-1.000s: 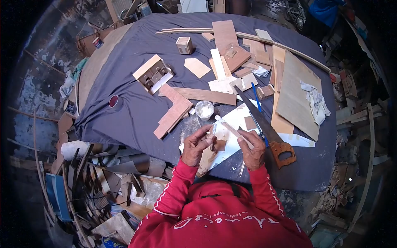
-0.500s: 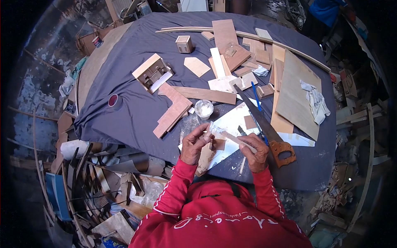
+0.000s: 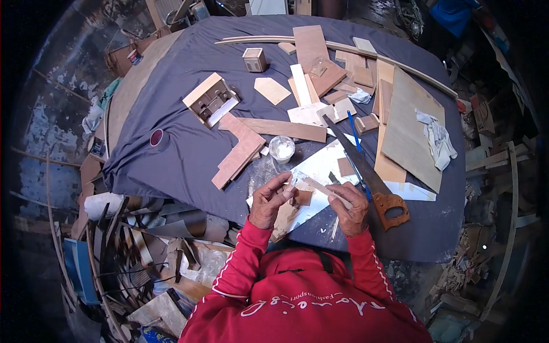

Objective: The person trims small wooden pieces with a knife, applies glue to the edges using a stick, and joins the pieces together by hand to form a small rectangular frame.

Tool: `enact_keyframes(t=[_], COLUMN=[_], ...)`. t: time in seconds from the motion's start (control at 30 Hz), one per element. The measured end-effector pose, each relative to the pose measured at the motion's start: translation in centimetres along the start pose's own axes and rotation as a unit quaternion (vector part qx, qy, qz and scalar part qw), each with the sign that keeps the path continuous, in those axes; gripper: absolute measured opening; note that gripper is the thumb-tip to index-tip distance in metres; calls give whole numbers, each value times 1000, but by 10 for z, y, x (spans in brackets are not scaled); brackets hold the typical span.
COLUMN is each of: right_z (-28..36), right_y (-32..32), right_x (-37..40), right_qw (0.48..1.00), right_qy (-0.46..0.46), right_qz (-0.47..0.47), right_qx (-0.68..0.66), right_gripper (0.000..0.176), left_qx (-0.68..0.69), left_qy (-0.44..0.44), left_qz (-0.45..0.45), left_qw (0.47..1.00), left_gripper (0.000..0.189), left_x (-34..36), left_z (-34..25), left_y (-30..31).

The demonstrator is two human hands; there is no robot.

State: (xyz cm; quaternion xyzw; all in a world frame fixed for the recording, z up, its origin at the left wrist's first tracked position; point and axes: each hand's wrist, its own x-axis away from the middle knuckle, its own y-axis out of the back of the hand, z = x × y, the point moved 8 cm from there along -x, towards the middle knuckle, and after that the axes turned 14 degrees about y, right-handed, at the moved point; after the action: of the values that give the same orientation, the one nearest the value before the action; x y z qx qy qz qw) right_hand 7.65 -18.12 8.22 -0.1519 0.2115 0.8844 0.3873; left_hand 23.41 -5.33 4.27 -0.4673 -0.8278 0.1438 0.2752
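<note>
Over table (image 3: 189, 171), right hand (image 3: 352, 212), fingers (image 3: 342, 191) pinching stick (image 3: 323, 190)

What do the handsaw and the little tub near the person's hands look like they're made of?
The handsaw's handle looks like wood, orange-brown with visible mottling; its blade is probably metal, dark and dull. The tub seems to be clear or whitish plastic, judging by its pale, see-through-looking wall, though glass can't be ruled out.

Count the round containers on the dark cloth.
2: the tub of white stuff, beyond the left hand; the red cup, toward the left edge of the cloth. None looks hidden.
</note>
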Motion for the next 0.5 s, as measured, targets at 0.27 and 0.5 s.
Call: enact_keyframes(t=[0.27, 0.5], right_z=[-2, -11], right_y=[2, 0], right_x=[3, 10], right_qw=[1000, 997], right_qy=[1, -3], right_qz=[-27, -71], right_qx=[11, -6], right_gripper=[18, 17], left_qx=[28, -11], left_qy=[9, 12], left_qz=[16, 28], left_qw=[999, 999], left_gripper=[47, 49], left_x=[-2, -3], left_z=[7, 11], left_y=[0, 3])
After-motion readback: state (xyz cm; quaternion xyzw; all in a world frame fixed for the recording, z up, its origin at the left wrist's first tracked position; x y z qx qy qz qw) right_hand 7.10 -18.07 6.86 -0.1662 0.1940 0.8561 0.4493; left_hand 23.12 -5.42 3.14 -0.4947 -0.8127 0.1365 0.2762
